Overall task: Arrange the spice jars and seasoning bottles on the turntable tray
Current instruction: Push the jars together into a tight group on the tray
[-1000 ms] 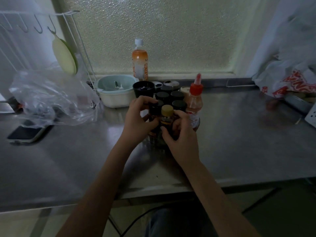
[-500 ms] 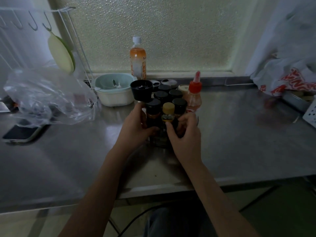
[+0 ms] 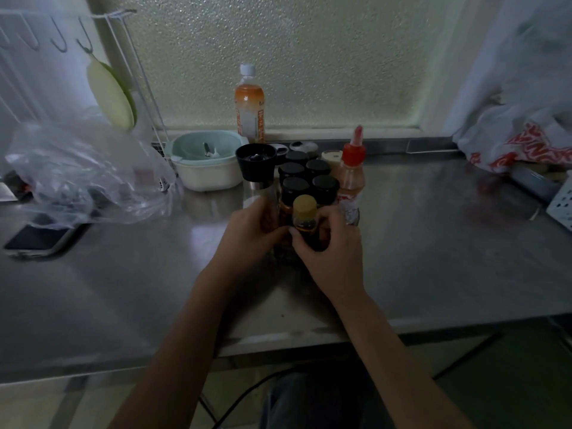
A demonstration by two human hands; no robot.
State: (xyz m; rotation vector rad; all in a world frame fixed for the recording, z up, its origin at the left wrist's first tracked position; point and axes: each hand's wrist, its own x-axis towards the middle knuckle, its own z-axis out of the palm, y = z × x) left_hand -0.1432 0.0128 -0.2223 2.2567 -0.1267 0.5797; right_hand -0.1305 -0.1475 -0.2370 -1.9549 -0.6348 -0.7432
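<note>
- Several containers sit on the steel counter [image 3: 433,243] I'm watching; biggest is the clear plastic bag [image 3: 83,174] at left, its contents too murky to name.
- Next, a pale green bowl [image 3: 207,164] holds something small and metallic.
- Behind it stands an orange drink bottle [image 3: 249,109]; its label writing is unreadable.
- I see the red-capped squeeze bottle [image 3: 351,178] on the cluster's right edge, label illegible.
- Black-lidded spice jars [image 3: 305,178] crowd together at centre; the turntable tray beneath is hidden.
- My left hand [image 3: 247,236] curls its fingers round the cluster's left side.
- My right hand [image 3: 334,258] has fingers clamped on the yellow-capped jar [image 3: 305,216], dark liquid inside, at the cluster's front.
</note>
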